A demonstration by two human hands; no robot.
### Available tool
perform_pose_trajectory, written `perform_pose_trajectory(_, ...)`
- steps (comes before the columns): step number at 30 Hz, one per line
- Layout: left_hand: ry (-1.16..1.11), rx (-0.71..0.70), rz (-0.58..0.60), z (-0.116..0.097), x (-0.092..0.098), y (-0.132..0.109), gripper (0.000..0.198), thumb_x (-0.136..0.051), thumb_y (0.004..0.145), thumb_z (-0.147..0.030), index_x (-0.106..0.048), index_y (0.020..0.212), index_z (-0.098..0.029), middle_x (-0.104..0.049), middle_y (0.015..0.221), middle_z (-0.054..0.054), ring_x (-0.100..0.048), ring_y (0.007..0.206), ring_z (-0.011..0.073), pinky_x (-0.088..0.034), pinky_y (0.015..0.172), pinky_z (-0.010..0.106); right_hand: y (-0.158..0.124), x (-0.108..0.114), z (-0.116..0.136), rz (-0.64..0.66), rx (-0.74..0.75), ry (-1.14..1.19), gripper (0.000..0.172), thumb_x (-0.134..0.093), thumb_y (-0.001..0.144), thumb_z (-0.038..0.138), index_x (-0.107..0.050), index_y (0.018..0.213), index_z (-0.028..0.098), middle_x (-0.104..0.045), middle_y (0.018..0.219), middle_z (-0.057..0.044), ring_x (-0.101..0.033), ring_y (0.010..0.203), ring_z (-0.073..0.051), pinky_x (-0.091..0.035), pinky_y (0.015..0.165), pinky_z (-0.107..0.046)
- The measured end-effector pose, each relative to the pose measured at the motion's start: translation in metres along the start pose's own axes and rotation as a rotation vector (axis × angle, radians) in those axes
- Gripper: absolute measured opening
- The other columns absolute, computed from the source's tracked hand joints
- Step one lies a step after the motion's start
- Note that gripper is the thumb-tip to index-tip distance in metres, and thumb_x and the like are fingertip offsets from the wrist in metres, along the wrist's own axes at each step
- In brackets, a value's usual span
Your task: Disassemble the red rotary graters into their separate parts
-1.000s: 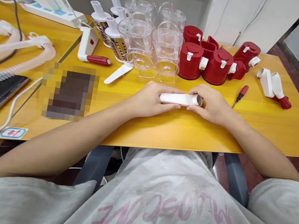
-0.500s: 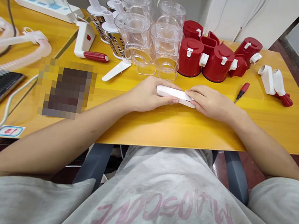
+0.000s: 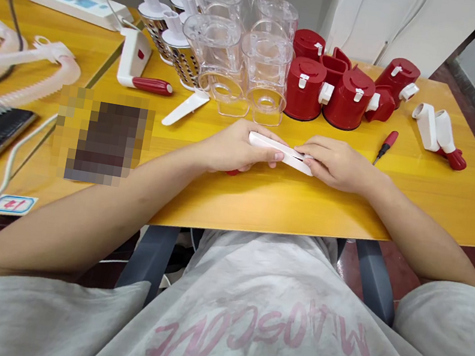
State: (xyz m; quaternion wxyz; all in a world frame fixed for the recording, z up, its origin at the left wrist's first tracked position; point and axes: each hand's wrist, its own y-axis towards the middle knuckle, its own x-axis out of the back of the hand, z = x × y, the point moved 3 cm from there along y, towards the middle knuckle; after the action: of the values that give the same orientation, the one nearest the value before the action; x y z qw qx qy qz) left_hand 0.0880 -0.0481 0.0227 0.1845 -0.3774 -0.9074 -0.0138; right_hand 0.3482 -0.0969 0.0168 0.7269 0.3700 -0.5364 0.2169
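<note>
The left hand is partly closed around the left end of a slim white casing, with the thumb along the near side, the index finger stretched along the far side, and the other fingers curled underneath, mostly out of sight. The right hand is half curled, its fingertips closed on the right end of the same casing and covering that tip; its thumb is hidden, so where it presses cannot be told. Between the two hands the casing shows as two white layers with a narrow dark gap that widens toward the right fingers. A bit of a red handle peeks out below the left palm; how it joins the casing is hidden. Both hands and the casing are over the middle of the yellow table, near its front edge. Beyond the left hand a flat white strip lies near a white crank with a red grip. Behind are grater drums, clear containers and red cups. Past the right hand lies a screwdriver with a red and black handle, and farther right two white cranks lie side by side.
</note>
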Motion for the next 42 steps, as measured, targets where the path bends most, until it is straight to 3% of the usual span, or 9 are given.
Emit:
perform_pose_trajectory(9,-0.017,0.016,-0.013,-0.001,-0.005,-0.001,0.057,-0.089,0.094,-0.050,-0.088,0.137,-0.013,-0.082,0.081,0.008,-0.045,0.041,0.0088,-0.034,0.039,0.025,0.001,-0.002,0.001,0.035,-0.021,0.005,0.052,-0.036,0.120,0.033,-0.077,0.144,0.012,-0.077,0.130,-0.016,-0.069,0.115,-0.021,-0.054,0.105,-0.034)
perform_pose_trajectory(19,0.082,-0.029,-0.012,-0.003,-0.001,-0.003,0.057,-0.088,0.093,-0.048,-0.088,0.140,-0.016,-0.084,0.086,0.007,-0.048,0.043,0.0088,-0.037,0.041,0.023,0.002,0.003,0.007,0.015,-0.071,0.144,0.064,-0.043,0.121,0.060,-0.074,0.154,0.015,-0.076,0.128,-0.015,-0.069,0.108,-0.019,-0.052,0.098,-0.032)
perform_pose_trajectory(29,0.089,-0.016,-0.018,-0.005,-0.005,-0.004,0.056,-0.087,0.093,-0.049,-0.088,0.138,-0.014,-0.083,0.085,0.007,-0.048,0.045,0.0088,-0.037,0.042,0.024,0.001,-0.008,0.003,-0.002,-0.013,-0.016,0.061,-0.029,0.125,0.046,-0.077,0.140,0.012,-0.077,0.124,-0.016,-0.068,0.107,-0.019,-0.050,0.098,-0.033)
perform_pose_trajectory(34,0.054,-0.007,-0.023,-0.005,-0.005,-0.005,0.058,-0.087,0.094,-0.046,-0.086,0.141,-0.013,-0.082,0.082,0.007,-0.046,0.045,0.0091,-0.035,0.042,0.024,0.003,-0.010,0.004,0.021,-0.069,-0.052,0.061,-0.029,0.125,0.046,-0.078,0.139,0.012,-0.077,0.122,-0.015,-0.067,0.105,-0.020,-0.046,0.094,-0.033)
perform_pose_trajectory(37,0.110,-0.077,-0.051,-0.004,-0.003,-0.004,0.058,-0.087,0.093,-0.047,-0.087,0.138,-0.011,-0.084,0.089,0.008,-0.054,0.053,0.0110,-0.041,0.048,0.023,0.003,-0.004,0.007,0.003,-0.119,0.005,0.059,-0.032,0.124,0.049,-0.076,0.143,0.015,-0.077,0.128,-0.014,-0.068,0.110,-0.021,-0.045,0.097,-0.033)
perform_pose_trajectory(42,0.284,-0.306,-0.121,-0.005,-0.003,-0.004,0.054,-0.087,0.093,-0.052,-0.090,0.130,-0.012,-0.089,0.113,0.011,-0.076,0.086,0.0204,-0.055,0.076,0.026,0.002,-0.002,0.001,-0.066,-0.139,0.166,0.056,-0.048,0.119,0.060,-0.072,0.139,0.014,-0.075,0.128,-0.014,-0.065,0.107,-0.020,-0.045,0.096,-0.032)
